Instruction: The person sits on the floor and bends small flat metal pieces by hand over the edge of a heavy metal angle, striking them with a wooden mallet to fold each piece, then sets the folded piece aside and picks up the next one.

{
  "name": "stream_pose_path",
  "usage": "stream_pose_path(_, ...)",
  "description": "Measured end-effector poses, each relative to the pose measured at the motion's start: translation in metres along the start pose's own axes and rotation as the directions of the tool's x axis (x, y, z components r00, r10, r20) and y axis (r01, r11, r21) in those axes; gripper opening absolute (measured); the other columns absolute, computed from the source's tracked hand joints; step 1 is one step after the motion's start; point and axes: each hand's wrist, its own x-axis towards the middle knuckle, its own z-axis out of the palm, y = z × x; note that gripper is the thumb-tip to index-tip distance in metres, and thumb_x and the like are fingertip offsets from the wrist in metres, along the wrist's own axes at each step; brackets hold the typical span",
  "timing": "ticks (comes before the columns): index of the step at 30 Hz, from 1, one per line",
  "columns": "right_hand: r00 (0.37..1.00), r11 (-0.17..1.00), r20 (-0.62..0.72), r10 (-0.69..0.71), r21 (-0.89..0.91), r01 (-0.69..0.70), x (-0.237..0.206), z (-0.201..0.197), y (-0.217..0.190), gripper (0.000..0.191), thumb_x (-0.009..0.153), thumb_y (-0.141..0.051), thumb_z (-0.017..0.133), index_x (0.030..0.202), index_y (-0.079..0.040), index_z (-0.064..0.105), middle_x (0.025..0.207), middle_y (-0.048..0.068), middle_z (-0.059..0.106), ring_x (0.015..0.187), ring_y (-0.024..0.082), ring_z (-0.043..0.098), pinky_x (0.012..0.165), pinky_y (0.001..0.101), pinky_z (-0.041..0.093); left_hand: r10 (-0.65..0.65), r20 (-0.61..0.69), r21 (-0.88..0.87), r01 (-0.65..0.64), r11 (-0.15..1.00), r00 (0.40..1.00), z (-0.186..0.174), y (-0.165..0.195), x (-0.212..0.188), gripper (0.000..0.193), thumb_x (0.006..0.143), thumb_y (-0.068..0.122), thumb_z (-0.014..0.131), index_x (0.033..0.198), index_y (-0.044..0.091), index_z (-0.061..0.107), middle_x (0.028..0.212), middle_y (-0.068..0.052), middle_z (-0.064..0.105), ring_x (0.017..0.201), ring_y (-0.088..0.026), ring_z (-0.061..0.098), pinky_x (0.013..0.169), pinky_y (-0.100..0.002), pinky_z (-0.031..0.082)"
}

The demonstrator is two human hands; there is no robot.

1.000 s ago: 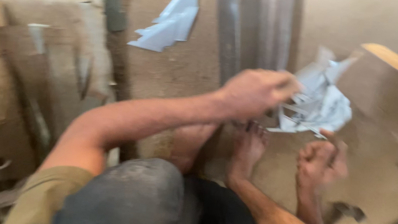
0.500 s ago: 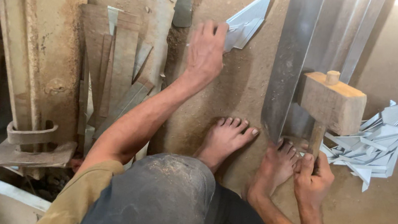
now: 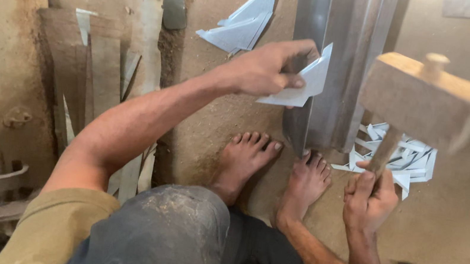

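Our left hand (image 3: 263,70) is out in front w/ the arm stretched across the frame, thumb and fingers pinched on a small pale sheet-metal triangle (image 3: 304,81). We hold that piece right up against the long steel angle bar (image 3: 330,66), which runs from the top edge down to our feet; the triangle overlaps the bar's left face, but we can't tell if it's truly touching. Our right hand (image 3: 369,199) sits low on the right, fingers wrapped shut round the handle of a wooden mallet (image 3: 424,101). The mallet head is raised and tilted, up beside the bar's right side, approx level w/ the left hand.

Both bare feet are on the dirt floor: left foot (image 3: 243,160) just left of the bar's near end, right foot (image 3: 305,182) right at that end, toes at the bar.

Behind the mallet handle lies a heap of pale metal offcuts (image 3: 408,159), just right of the bar. A second lot of cut triangles (image 3: 242,25) lies on the floor at top centre, left of the bar, well apart from the heap. On the far left, rusty metal strips (image 3: 93,73) lie side by side on a flat, worn plate.
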Motion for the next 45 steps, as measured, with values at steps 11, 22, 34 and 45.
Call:
stream_pose_path(11,0.994,0.987,0.032,-0.101,-0.123,0.104,0.007,-0.015,-0.039,0.029,0.114,-0.025,0.048,0.111,0.000,0.062,0.064,-0.001,0.052,0.047,0.005,0.047,0.041,0.0239,0.038,-0.081,-0.094,-0.028,0.079,0.996,0.992,0.006,-0.010,0.006,0.028,0.092,0.003,0.068,0.119,0.006,0.059,0.093,-0.010,0.080,0.088,-0.016,0.075,0.080,-0.036,0.055)
stream_pose_path(22,0.981,0.825,0.031,-0.192,-0.536,0.178,0.028,0.000,-0.007,0.035,0.116,-0.030,0.058,0.100,0.001,0.062,0.064,0.007,0.054,0.057,0.014,0.052,0.060,0.0282,0.042,0.044,-0.176,0.051,-0.036,0.998,0.983,0.010,-0.012,0.007,0.027,0.087,-0.002,0.071,0.112,0.004,0.064,0.102,-0.010,0.079,0.098,-0.019,0.074,0.085,-0.039,0.055)
stream_pose_path(34,0.916,0.743,-0.259,-0.306,0.536,0.400,0.006,-0.041,-0.026,0.048,0.107,-0.050,0.057,0.108,-0.002,0.056,0.064,0.006,0.054,0.045,0.009,0.047,0.047,0.0263,0.041,-0.118,-0.164,0.004,0.120,0.993,0.979,0.011,-0.013,0.008,0.029,0.086,-0.003,0.066,0.114,0.007,0.064,0.089,-0.011,0.080,0.089,-0.018,0.076,0.078,-0.038,0.054)
stream_pose_path(45,0.963,0.915,-0.195,-0.188,0.322,0.244,0.009,-0.015,-0.010,0.047,0.105,-0.050,0.061,0.091,-0.007,0.049,0.068,0.002,0.047,0.053,0.013,0.045,0.043,0.0257,0.037,-0.160,-0.231,0.034,0.173,0.984,0.960,0.015,-0.010,0.006,0.020,0.088,0.006,0.073,0.107,0.008,0.067,0.081,-0.009,0.079,0.076,-0.015,0.071,0.069,-0.037,0.051)
